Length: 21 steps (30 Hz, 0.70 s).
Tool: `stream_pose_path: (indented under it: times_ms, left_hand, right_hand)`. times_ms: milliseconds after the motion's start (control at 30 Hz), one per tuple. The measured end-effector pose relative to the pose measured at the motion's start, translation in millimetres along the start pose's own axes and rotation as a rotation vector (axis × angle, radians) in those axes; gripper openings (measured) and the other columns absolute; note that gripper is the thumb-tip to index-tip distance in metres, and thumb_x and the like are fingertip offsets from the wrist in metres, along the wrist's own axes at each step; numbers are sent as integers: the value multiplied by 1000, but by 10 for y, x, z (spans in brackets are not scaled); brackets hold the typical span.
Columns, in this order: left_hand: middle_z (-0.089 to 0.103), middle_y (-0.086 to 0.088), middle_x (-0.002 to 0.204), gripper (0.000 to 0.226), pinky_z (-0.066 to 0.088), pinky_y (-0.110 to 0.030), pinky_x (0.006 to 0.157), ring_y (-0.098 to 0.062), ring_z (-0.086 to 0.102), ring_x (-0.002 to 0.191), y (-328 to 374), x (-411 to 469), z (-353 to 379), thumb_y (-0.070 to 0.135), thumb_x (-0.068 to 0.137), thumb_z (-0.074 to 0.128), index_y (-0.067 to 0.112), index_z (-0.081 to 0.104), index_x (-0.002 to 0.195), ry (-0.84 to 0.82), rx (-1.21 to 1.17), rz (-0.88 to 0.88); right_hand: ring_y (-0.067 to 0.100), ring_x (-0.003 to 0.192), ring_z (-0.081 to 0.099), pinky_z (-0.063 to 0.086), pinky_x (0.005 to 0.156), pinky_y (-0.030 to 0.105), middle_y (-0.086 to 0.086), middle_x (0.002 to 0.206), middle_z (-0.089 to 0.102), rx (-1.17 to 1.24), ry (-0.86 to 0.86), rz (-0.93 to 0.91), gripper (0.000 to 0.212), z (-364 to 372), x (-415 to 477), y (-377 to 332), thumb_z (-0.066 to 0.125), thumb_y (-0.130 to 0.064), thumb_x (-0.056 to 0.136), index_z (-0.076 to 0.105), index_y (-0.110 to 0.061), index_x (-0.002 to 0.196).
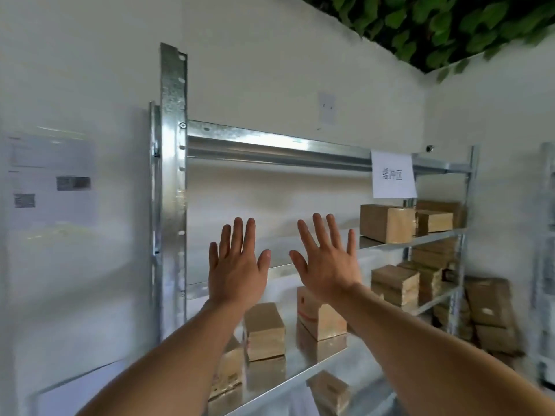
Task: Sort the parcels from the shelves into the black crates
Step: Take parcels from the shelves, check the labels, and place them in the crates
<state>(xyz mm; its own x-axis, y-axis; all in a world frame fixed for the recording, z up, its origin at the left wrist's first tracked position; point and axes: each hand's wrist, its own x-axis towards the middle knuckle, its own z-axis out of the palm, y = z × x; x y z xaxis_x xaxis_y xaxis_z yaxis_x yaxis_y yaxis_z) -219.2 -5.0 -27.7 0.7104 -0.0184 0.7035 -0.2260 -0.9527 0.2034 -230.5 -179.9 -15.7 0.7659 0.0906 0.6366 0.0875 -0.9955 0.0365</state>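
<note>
Both my hands are raised in front of a metal shelf unit point(172, 163), palms away, fingers spread and straight. My left hand point(235, 265) and my right hand point(327, 262) hold nothing and touch no parcel. Below them, on a shiny shelf, stand brown cardboard parcels: one point(264, 331) under my left wrist and one with red tape point(318, 319) under my right wrist. More parcels sit at the upper right point(386, 223) and on the middle right shelf point(395, 283). No black crate is in view.
A white paper label point(393, 174) hangs from the top shelf beam. Stacked parcels point(489, 313) lean against the wall right of the unit. Papers with printed codes point(51, 181) are stuck on the left wall. Green foliage point(450, 22) hangs overhead.
</note>
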Motion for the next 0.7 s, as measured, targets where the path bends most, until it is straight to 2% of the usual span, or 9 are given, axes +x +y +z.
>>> stream_pose_path:
  times_ms: [133, 333, 533, 700]
  left_hand:
    - [-21, 3, 163, 67, -6, -43, 121, -21, -16, 151, 1104, 258, 442, 56, 101, 14, 31, -15, 155, -6, -68, 90]
    - [-16, 2, 165, 67, -4, -45, 122, -22, -13, 152, 2273, 535, 1121, 57, 101, 15, 31, -11, 156, -54, -153, 155]
    - [-13, 2, 166, 66, -1, -46, 123, -21, -10, 152, 3022, 860, 1825, 56, 102, 15, 30, -10, 157, -126, -217, 184]
    - [-13, 1, 166, 67, -2, -47, 121, -23, -9, 153, 3468, 1307, 2559, 58, 101, 15, 31, -10, 157, -174, -254, 177]
  right_hand:
    - [27, 153, -25, -9, 122, 60, 0, 167, -24, -77, 16, 107, 70, -125, -46, 1239, 9, -65, 100, -13, -36, 160]
    - [26, 153, -24, -8, 123, 59, 1, 168, -20, -135, 0, 238, 69, -89, -219, 2628, 13, -63, 103, -9, -34, 161]
    - [27, 154, -22, -10, 122, 57, 1, 169, -16, -129, -31, 329, 67, 256, -137, 3478, 15, -62, 103, -6, -36, 162]
    - [26, 154, -22, -11, 122, 58, 0, 169, -15, -87, -38, 400, 67, 762, 303, 4088, 13, -64, 102, -5, -37, 161]
